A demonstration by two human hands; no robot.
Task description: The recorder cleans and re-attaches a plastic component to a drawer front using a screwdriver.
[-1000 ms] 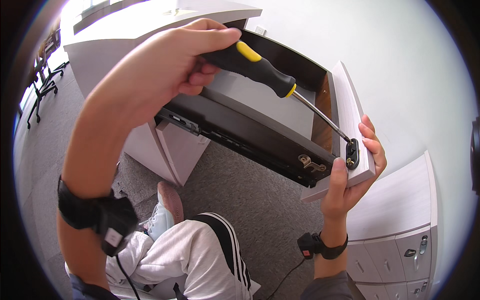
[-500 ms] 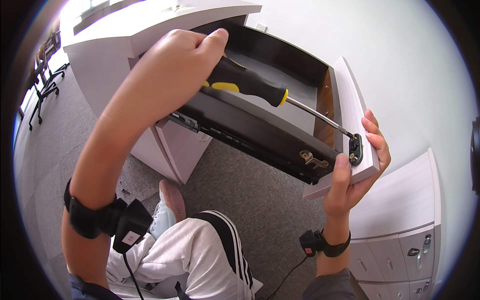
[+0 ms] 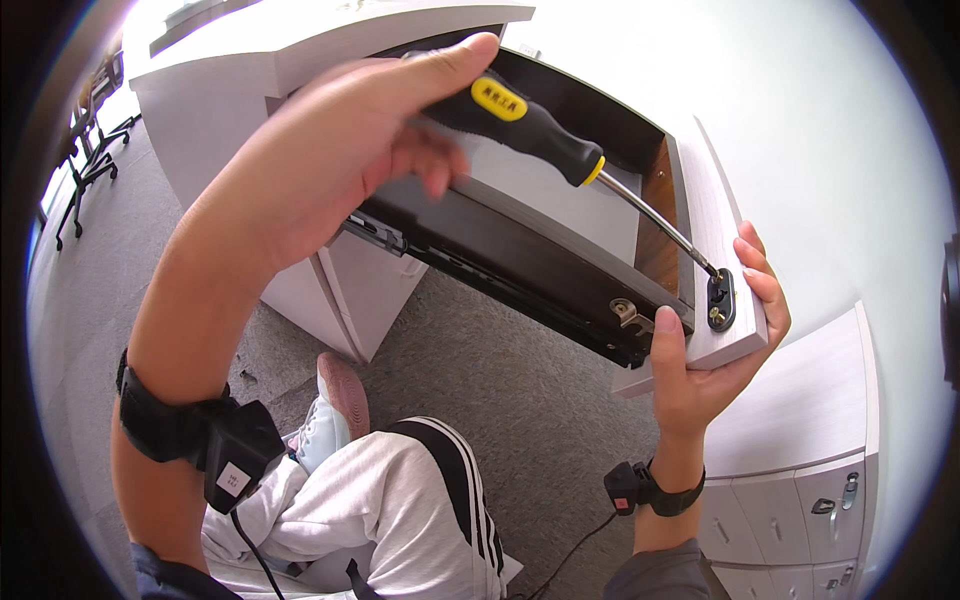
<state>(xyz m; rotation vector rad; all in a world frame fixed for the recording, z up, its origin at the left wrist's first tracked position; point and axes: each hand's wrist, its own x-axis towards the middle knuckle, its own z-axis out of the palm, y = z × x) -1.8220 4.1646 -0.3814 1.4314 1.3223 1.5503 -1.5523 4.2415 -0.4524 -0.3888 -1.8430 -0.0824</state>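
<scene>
My left hand (image 3: 375,130) holds a black-and-yellow screwdriver (image 3: 560,148), thumb along the handle, other fingers loosely curled below and blurred. Its shaft runs down-right, the tip at a screw on a small black oval fitting (image 3: 721,300). This fitting sits on the pale front panel (image 3: 716,195) of a dark drawer (image 3: 515,260). My right hand (image 3: 700,390) grips that panel, thumb in front of it and fingers wrapped round its far edge. A metal bracket (image 3: 628,316) and black runner (image 3: 460,268) are on the drawer's near side.
Behind the drawer stands a pale desk (image 3: 190,120). Wheeled chairs (image 3: 95,160) are at the far left on grey carpet (image 3: 540,420). A pale cabinet (image 3: 790,490) stands at lower right against a white wall (image 3: 830,130). My legs (image 3: 420,500) are below.
Over the last second my left hand has swung round the handle and back, its fingers now looser and the handle turned. The drawer and my right hand have shifted slightly rightward in view.
</scene>
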